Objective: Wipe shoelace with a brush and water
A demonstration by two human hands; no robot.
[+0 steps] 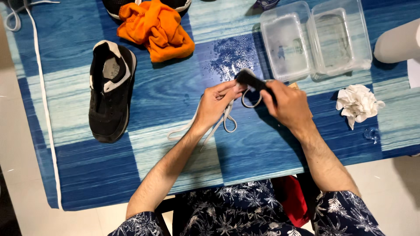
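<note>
Hands on lace and brush, mid worktop.
Left hand [217,102] grip closed, pinching a white shoelace [227,119] between thumb and fingertips; right hand [288,105] grip wrapped around a dark brush [250,79], its head touching the lace right at the pinch. Lace loops hang just below the left grip and trail away toward the near-left. Wet patch [229,54] sits just beyond the grips on the blue striped worktop [109,175]. Two clear plastic tubs [315,39] stand beyond the right grip, close by. Crumpled white tissue [358,102] lies off to the right, apart. Orange cloth [157,28] is beyond-left of the grips; black shoe [109,91], unlaced, lies well to the left.
</note>
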